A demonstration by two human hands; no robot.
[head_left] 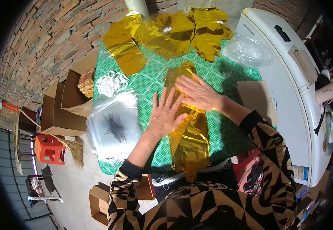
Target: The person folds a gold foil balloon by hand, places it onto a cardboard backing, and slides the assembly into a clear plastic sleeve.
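Observation:
A flat, shiny gold foil balloon (189, 147) lies lengthwise on the green checked tablecloth (151, 69), its lower end reaching the table's near edge. My left hand (163, 115) is spread over the foil's left edge, fingers pointing away from me. Flat across the upper part of the foil rests my right hand (200, 93), its fingers extended to the left. Neither hand grips anything. To the left of my left hand is a stack of clear plastic bags (116, 126). Behind it sits a pile of white ribbon rolls (112, 83).
More gold foil balloons (166, 34) lie along the table's far side, beside crumpled clear plastic (249, 51). A white refrigerator (277, 88) lies close on the right. Cardboard boxes (53, 115), a red stool (50, 149) and a broom (74, 151) stand to the left.

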